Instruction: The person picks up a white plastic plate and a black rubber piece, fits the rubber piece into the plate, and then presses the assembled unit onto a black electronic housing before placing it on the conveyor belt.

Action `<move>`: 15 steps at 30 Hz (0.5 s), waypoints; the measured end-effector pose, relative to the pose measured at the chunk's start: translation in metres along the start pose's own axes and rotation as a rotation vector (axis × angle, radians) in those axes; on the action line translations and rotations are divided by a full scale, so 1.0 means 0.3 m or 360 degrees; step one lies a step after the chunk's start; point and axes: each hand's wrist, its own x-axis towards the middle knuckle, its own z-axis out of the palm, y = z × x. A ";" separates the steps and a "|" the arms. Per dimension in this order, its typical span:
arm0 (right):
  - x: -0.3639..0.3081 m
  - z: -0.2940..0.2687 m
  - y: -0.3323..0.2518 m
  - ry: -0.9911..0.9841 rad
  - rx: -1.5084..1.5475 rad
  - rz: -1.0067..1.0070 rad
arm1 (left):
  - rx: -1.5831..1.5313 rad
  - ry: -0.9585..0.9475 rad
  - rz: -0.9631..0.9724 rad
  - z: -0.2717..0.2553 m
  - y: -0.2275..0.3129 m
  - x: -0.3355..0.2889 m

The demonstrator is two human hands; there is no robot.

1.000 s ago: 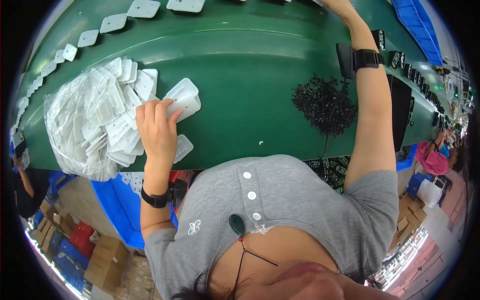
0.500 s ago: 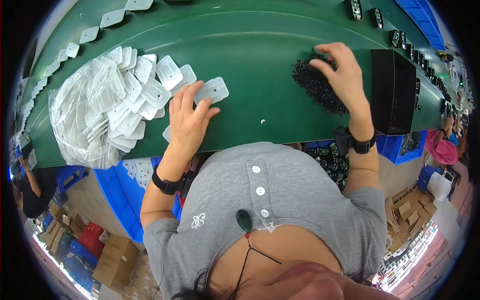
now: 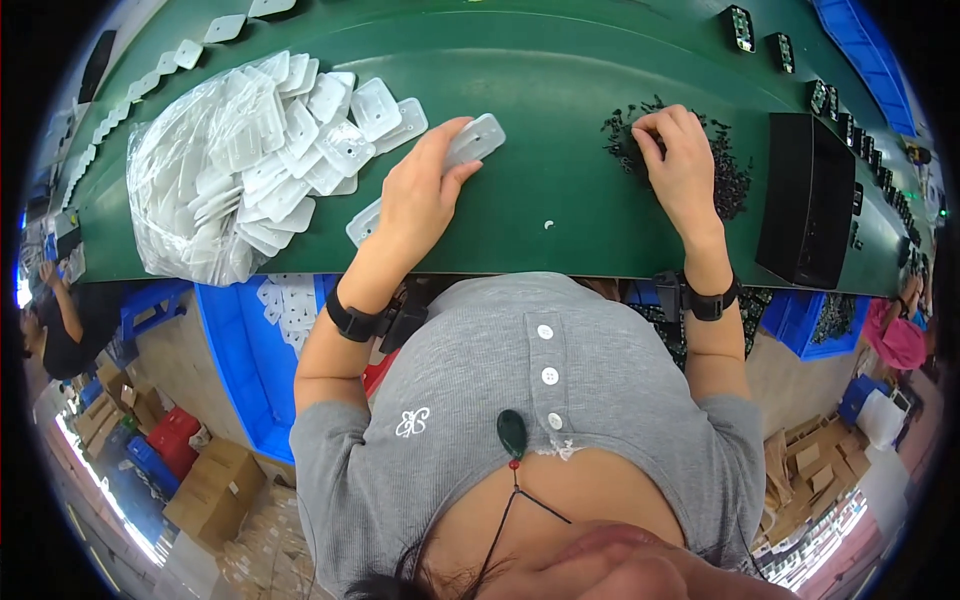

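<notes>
My left hand (image 3: 416, 196) grips a translucent white plastic cover (image 3: 480, 137) between thumb and fingers, its far end tilted up off the green table. Another white cover (image 3: 362, 222) lies partly under my left wrist. To the left, a heap of the same covers (image 3: 300, 140) spills from a clear plastic bag (image 3: 165, 190). My right hand (image 3: 682, 165) is down at a scattered pile of tiny black parts (image 3: 734, 180), thumb and fingertips pinched together. Whatever is between those fingertips is too small to make out.
A black open box (image 3: 800, 190) stands right of the pile. Rows of white covers (image 3: 187, 53) and black housings with green circuit boards (image 3: 740, 28) line the far edges. A tiny white scrap (image 3: 549, 224) lies mid-table. Blue bins (image 3: 235, 350) sit below the table edge.
My left hand has closed on the white cover and tilted it up. My right hand's fingers came together in the black parts, which are now more spread out. The whole view has shifted slightly.
</notes>
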 end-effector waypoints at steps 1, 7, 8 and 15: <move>0.003 -0.002 -0.006 0.0037 -0.0033 -0.0027 | -0.0145 0.0005 -0.0045 0.003 0.006 0.004; 0.016 -0.007 0.005 0.0214 -0.0051 0.0015 | 0.0575 0.0013 0.0417 -0.015 0.025 0.030; 0.024 -0.003 0.004 0.0197 0.0000 0.0067 | 0.0573 0.0008 0.0424 -0.008 0.031 0.041; 0.087 0.021 -0.006 0.0005 -0.0109 -0.0120 | 0.0753 -0.0275 0.0424 0.031 0.065 0.081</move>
